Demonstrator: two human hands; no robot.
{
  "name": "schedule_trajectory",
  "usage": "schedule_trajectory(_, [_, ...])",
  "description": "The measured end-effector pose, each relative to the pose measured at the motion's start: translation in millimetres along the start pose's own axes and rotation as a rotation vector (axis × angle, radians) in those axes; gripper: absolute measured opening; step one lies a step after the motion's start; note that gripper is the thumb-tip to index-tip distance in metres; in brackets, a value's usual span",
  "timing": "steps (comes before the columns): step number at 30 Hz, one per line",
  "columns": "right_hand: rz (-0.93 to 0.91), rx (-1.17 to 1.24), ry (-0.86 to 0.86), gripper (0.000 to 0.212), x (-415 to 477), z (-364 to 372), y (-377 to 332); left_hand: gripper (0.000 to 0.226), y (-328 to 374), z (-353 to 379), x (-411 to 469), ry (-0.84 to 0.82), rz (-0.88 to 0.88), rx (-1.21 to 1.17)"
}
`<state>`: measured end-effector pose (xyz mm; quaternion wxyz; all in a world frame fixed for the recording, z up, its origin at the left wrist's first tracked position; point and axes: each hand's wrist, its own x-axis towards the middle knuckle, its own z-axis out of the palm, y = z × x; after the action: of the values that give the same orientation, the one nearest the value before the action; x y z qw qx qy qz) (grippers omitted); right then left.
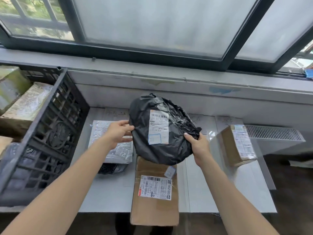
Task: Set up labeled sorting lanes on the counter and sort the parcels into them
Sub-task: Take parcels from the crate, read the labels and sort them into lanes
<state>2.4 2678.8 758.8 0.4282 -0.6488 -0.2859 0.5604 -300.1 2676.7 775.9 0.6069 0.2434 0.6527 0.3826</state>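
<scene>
Two hands share one load at this moment, so I will read the risks from the left side across.

Far left, the black slatted plastic crate point(44, 133) sits on the table point(199, 187) with wrapped parcels inside; it is well clear of the work and poses little danger.

Next, the silver bubble-wrap mailer point(116, 150) lies flat in the leftmost lane, a dark bag partly under its near edge. My left hand point(118, 133) hovers above it, fingers spread and only lightly touching the left rim of the black crumpled plastic parcel bag point(160, 131). That grip is loose (more a steadying touch than a hold), so the bag could swing if the right side lets go.

Centre, the bag is held up in the air, white label facing me, above the long brown cardboard box point(155, 192). That box juts past the near table edge; dropping the bag onto it might tip it off.

My right hand point(198, 146) pinches the bag's lower right corner, thumb on top. Slick film could slip from so narrow a grip.

Right, the small brown cardboard box point(237, 145) stands tilted in its lane. The handwritten lane sheets at the back are too faint to read, so I judge a missort possible.
</scene>
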Motion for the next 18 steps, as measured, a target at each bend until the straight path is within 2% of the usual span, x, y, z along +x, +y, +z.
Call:
schedule_trajectory(11, [0.066, -0.189, 0.074, 0.036, 28.2, -14.4, 38.2, 0.032, -43.7, 26.1, 23.9, 0.07, -0.116, 0.076])
schedule_trajectory(18, [0.105, -0.241, 0.077, 0.027, 39.4, -19.8, 58.1, 0.03, -55.2, 27.2, 34.7, 0.109, -0.149, 0.139])
